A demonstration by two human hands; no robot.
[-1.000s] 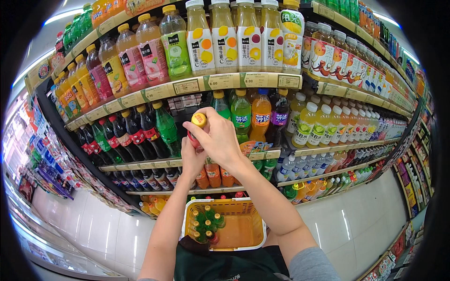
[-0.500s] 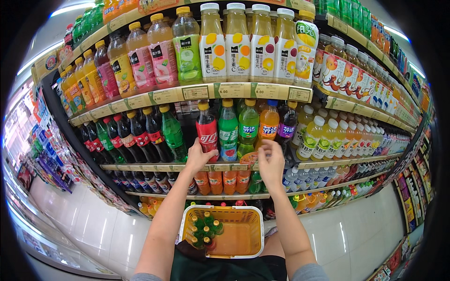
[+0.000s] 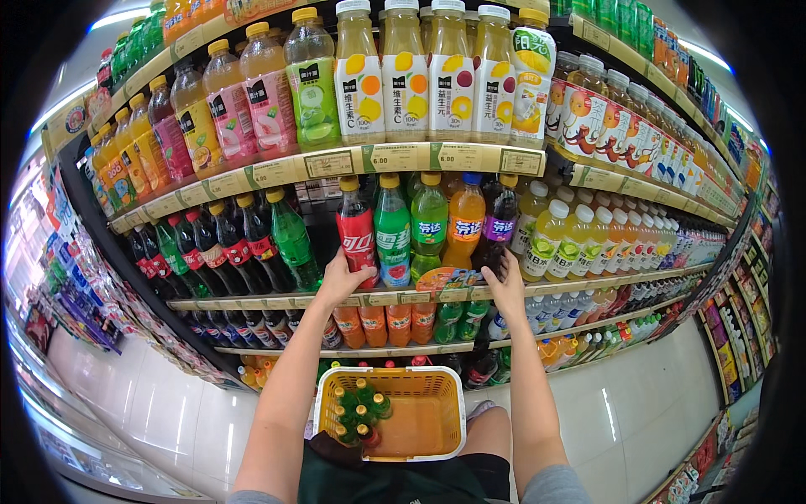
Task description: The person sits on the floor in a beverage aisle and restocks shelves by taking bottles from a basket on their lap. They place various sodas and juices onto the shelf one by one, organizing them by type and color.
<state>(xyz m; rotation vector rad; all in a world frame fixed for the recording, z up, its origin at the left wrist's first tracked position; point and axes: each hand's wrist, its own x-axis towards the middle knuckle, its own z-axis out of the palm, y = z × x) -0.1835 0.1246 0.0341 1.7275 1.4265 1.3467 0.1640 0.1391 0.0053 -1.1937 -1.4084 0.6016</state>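
On the middle shelf stands a row of upright soda bottles. My left hand (image 3: 342, 279) is closed round the lower part of a red-labelled cola bottle (image 3: 355, 225), thumb across its front. At the row's other end, my right hand (image 3: 507, 284) wraps the lower right side of a dark soda bottle (image 3: 499, 227) with a purple label; some fingers are hidden behind it. Between my hands are a teal-green bottle (image 3: 392, 231), a bright green bottle (image 3: 427, 225) and an orange bottle (image 3: 464, 225). An orange shelf tag (image 3: 437, 280) sticks out in front of them.
A yellow basket (image 3: 459, 412) with a white rim sits below at my lap, holding several green-bodied bottles (image 3: 364, 413) on its left side. Juice bottles (image 3: 363, 92) line the shelf above. Cola bottles (image 3: 252, 235) stand to the left, pale drink bottles (image 3: 550, 239) to the right.
My right hand has moved right, from in front of the orange bottle to the purple-labelled one, and closed on it. The left hand stays on the red-labelled bottle. The view has shifted slightly.
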